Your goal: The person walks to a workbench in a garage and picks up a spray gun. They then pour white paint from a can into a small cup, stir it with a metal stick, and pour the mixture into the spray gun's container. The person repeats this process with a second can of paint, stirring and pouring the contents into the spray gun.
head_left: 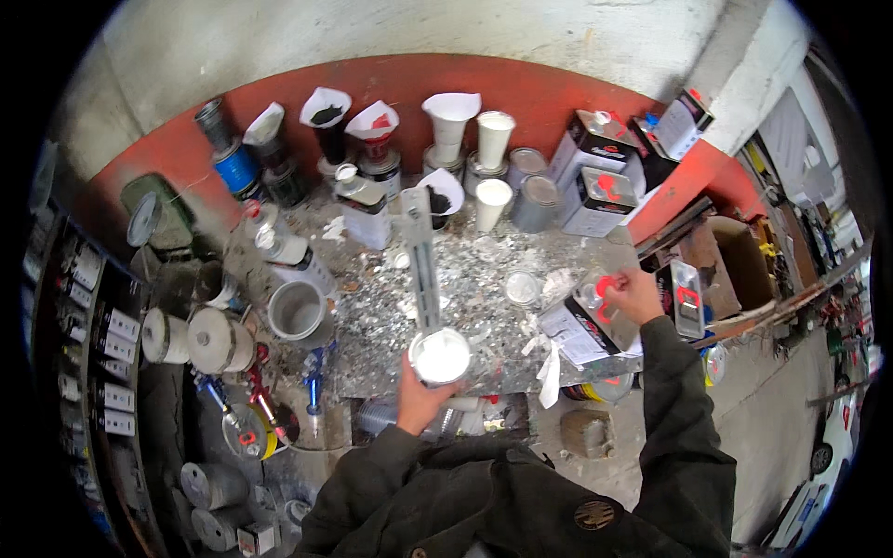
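- Two hands work at a paint-spattered workbench (484,279) whose top is rough and crusted with grey and white flakes.
- Fingers of the left hand (419,395) are wrapped and clamped around a round white cup (440,356) with white liquid inside; the cup is at the front edge of the workbench, near its middle.
- From the cup a flat grey mixing stick (419,260) rises, long and thin, leaning toward the back of the bench.
- Left forearm comes up from the lower edge in a dark green sleeve, the wrist bent up to the cup.
- Fingers of the right hand (637,293) are closed together on the top of a rectangular metal can (595,316) with a red mark, at the front right corner of the workbench.
- Right arm is stretched out to the right, the elbow low, in the same dark sleeve.
- Behind, along the back edge, stand white paper cups (494,138), round grey tins (535,200), paper funnels (450,116) and more square cans (595,186).
- At the left edge sits an open grey pot (298,312), just beside a white bottle (279,244).
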Demonstrator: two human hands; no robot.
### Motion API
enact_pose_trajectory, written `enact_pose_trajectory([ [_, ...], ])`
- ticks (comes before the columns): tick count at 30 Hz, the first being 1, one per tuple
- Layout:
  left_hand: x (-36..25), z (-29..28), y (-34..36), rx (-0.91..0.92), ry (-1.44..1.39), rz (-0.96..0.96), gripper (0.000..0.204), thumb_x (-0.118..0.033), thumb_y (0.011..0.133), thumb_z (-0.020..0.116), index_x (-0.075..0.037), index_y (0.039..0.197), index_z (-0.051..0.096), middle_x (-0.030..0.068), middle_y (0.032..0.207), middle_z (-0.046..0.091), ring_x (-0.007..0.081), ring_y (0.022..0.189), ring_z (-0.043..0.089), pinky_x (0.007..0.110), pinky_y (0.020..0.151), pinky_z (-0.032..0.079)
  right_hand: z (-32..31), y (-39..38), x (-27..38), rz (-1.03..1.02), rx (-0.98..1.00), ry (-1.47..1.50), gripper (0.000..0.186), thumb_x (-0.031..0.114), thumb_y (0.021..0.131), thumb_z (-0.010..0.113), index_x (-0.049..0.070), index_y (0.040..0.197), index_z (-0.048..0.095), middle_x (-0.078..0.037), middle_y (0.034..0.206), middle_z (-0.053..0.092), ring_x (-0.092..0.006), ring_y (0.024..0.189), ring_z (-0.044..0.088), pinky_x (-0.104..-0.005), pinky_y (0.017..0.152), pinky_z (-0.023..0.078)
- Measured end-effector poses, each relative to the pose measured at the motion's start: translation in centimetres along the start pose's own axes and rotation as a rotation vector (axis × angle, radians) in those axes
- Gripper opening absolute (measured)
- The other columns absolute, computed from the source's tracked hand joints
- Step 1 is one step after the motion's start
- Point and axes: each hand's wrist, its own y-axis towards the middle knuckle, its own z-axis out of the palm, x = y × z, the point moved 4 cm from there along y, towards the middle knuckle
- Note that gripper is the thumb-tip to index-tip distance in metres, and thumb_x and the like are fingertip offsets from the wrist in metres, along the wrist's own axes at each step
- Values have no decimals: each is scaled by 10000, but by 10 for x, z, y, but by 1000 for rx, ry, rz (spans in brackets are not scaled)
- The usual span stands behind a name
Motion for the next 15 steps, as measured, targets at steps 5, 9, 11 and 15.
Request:
enact_pose_trajectory([
  [5,11,-9,1,65,-124,4,823,-67,668,900,15,1346,442,129,1246,613,230,1131,611,364,947,514,-3,-8,12,-303,-109,-138,332,34,696,675,77,1022,635,-144,1078,606,-359,1074,577,-427,906,490],
  [9,5,-8,-5,-64,-106,25,699,-27,675,876,10,1271,513,102,1152,643,191,1039,632,336,894,514,-40,-3,-1,-54,-282,62,262,113,727,735,73,982,689,-111,978,677,-270,925,671,-376,821,539],
  [11,6,-11,-5,-101,-78,41,658,-17,675,867,8,1243,535,87,1106,653,186,1008,639,329,885,515,-70,-6,-40,36,-460,85,258,179,750,755,53,975,736,-125,873,708,-233,777,702,-346,725,561],
  [15,-8,-9,-2,-38,-59,9,596,-9,675,855,13,1199,571,76,1059,668,177,961,647,325,864,520,-131,-31,-125,276,-501,-86,285,221,738,748,41,959,753,-139,836,735,-263,790,726,-356,746,564],
])
